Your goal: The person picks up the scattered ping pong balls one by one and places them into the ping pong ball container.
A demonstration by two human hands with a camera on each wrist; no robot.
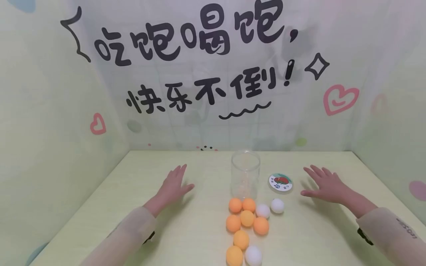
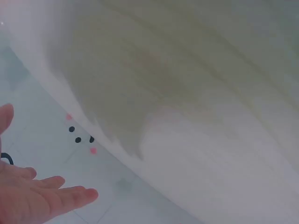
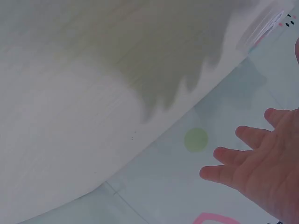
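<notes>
A clear, see-through jar (image 1: 245, 179) stands upright toward the back middle of the table. To its right lies a round lid (image 1: 280, 182) with a red and green picture. Several orange ping-pong balls (image 1: 241, 239) and three white ping-pong balls (image 1: 253, 255) are grouped in front of the jar. My left hand (image 1: 171, 188) hovers left of the jar, fingers extended and thumb apart, holding nothing. Over on the right, my right hand (image 1: 327, 186) is spread beside the lid without touching it. Both palms (image 2: 28, 203) (image 3: 273, 172) show bare in the wrist views.
The pale table (image 1: 110, 207) is closed in by a back wall (image 1: 186, 136) with black lettering and by side walls (image 1: 396, 147). The balls reach down to the bottom edge of the head view. A dark band shows under each sleeve (image 1: 133, 229).
</notes>
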